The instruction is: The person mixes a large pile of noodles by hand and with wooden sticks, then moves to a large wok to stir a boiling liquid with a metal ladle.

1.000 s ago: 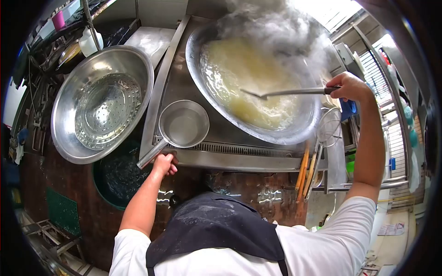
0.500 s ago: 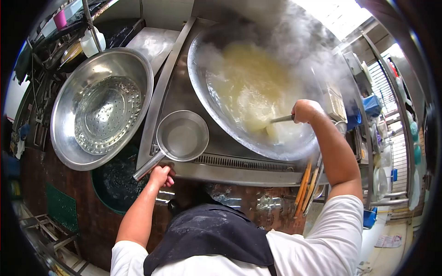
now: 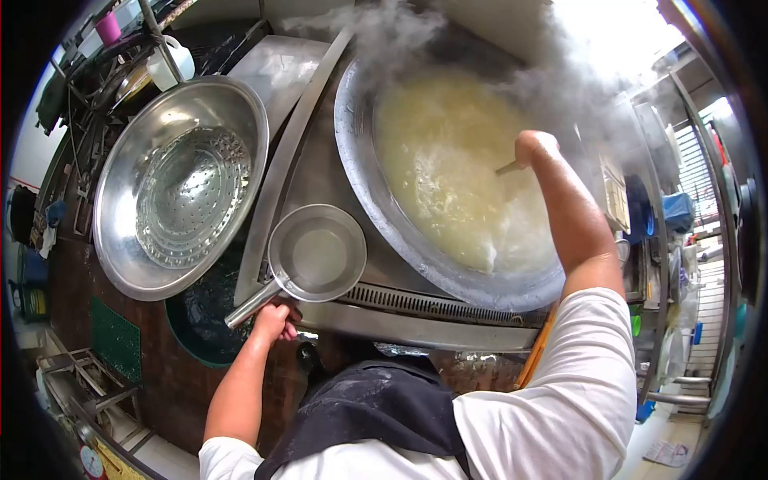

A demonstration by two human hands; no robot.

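My right hand (image 3: 538, 149) grips the grey handle of a utensil (image 3: 507, 168); its far end is under the cloudy yellowish liquid (image 3: 456, 160), so its kind is hidden. That liquid fills a very large metal wok (image 3: 364, 176), and steam rises from it. My left hand (image 3: 274, 322) is closed in a loose fist at the stove's front edge, just below the handle of a saucepan (image 3: 318, 254). The fist appears beside the handle rather than around it. The saucepan sits on the steel stove top with some cloudy liquid inside.
Left of the stove stands a wide steel basin (image 3: 120, 256) holding a perforated colander (image 3: 192, 192). Below it is a dark green tub (image 3: 188, 328) of water. A slotted grate (image 3: 432, 302) runs along the stove front. Orange sticks (image 3: 538, 356) lean near my right arm.
My right hand has moved away from me, and the utensil has sunk deeper, further back in the wok. The camera view has shifted slightly. My left hand stays by the saucepan handle.
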